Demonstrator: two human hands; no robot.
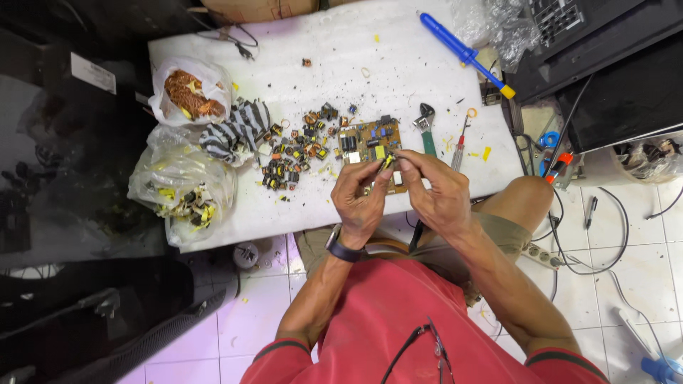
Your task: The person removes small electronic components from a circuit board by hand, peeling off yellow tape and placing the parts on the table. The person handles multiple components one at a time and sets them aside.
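My left hand [361, 193] and my right hand [435, 189] meet over the near edge of a white board [334, 57]. Together they pinch a small yellow and black component [388, 161] between their fingertips. Just beyond the fingers lies a brown circuit board [364, 140] with black and yellow parts on it. A pile of small loose components [295, 153] sits left of the circuit board. My left wrist wears a dark watch.
An adjustable wrench [426, 126], a small red screwdriver [460, 146] and a blue-handled screwdriver [462, 52] lie to the right. At the left sit plastic bags of parts [181, 186], a bag of copper wire [188, 92] and a striped cloth [238, 128]. Cables and a power strip [541, 254] cover the tiled floor.
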